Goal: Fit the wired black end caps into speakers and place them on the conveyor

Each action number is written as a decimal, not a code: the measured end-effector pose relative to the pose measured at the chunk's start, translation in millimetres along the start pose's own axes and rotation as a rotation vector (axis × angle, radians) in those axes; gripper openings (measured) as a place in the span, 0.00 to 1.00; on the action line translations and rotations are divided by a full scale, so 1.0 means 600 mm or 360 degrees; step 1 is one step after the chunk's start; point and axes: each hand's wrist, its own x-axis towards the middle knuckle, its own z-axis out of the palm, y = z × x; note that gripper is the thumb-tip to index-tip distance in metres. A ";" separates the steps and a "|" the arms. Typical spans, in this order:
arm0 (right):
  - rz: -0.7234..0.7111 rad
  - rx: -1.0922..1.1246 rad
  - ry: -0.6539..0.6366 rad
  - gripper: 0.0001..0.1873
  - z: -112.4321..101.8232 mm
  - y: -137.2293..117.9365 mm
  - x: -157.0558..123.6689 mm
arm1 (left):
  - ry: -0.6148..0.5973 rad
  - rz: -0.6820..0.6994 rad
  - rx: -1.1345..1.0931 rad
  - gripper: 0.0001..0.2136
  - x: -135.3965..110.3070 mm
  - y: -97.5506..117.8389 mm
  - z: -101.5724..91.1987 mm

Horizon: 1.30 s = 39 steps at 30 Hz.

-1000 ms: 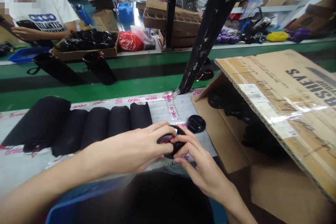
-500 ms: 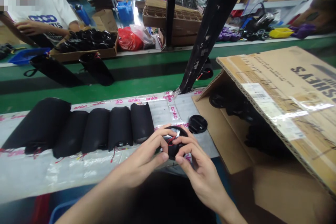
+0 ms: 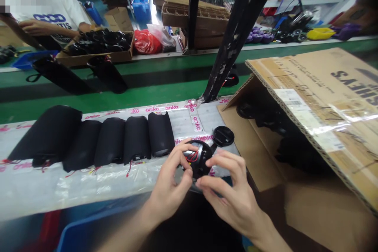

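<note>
A round black part (image 3: pixel 203 162), with a silvery centre and thin red wires looped over it, sits tilted between my hands above the table's near edge. My left hand (image 3: pixel 173 177) grips its left side, thumb below and fingers over the rim. Fingertips of my right hand (image 3: pixel 230 185) rest at its right and lower rim, index finger and thumb bent around the edge. A flat black round cap (image 3: pixel 223 136) lies on the table just beyond my right hand. To the left stand several black fabric-covered cylinders (image 3: pixel 137 138) in a row, small wires poking from their near ends.
A large open cardboard box (image 3: pixel 313 98) holding black parts takes up the right side. A slanted black post (image 3: pixel 227 47) rises behind the table (image 3: pixel 118 183). Across the green conveyor (image 3: pixel 153 82), a person (image 3: pixel 56 12) works by a carton of black parts (image 3: pixel 126 55). A blue bin (image 3: pixel 69 232) is below.
My right hand has shifted slightly right and down, its fingers spreading wider, uncovering more of the round part and its red wires. The left hand keeps its hold.
</note>
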 end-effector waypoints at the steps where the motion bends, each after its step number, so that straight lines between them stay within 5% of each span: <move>1: -0.0076 -0.0093 -0.0025 0.14 -0.003 -0.002 0.001 | -0.0001 -0.0004 -0.0005 0.06 0.000 0.000 -0.001; 8: 0.0026 0.0044 -0.0082 0.13 0.002 -0.022 0.009 | -0.0027 0.0036 -0.0024 0.06 0.002 -0.002 -0.005; 15: 0.0142 0.0020 -0.0244 0.08 -0.012 -0.031 0.027 | -0.0282 0.0161 0.0192 0.03 0.014 0.000 -0.043; 22: 0.0183 -0.0048 -0.0439 0.08 -0.019 -0.038 0.039 | -0.0427 0.0806 0.0973 0.06 0.023 0.006 -0.083; 25: 0.0143 -0.0111 -0.0412 0.07 -0.014 -0.037 0.038 | -0.0466 0.1027 0.1106 0.06 0.027 0.013 -0.094; 30: -0.0016 -0.0180 -0.0379 0.05 -0.013 -0.008 0.030 | -0.0552 0.1000 0.0907 0.07 0.041 0.007 -0.103; 35: 0.0112 0.0245 -0.0077 0.13 -0.012 0.041 -0.006 | -0.0625 0.0906 0.0669 0.04 0.054 0.005 -0.103; 39: 0.0087 0.0404 -0.0045 0.11 -0.003 0.056 -0.017 | -0.0670 0.0949 0.0733 0.04 0.062 0.017 -0.107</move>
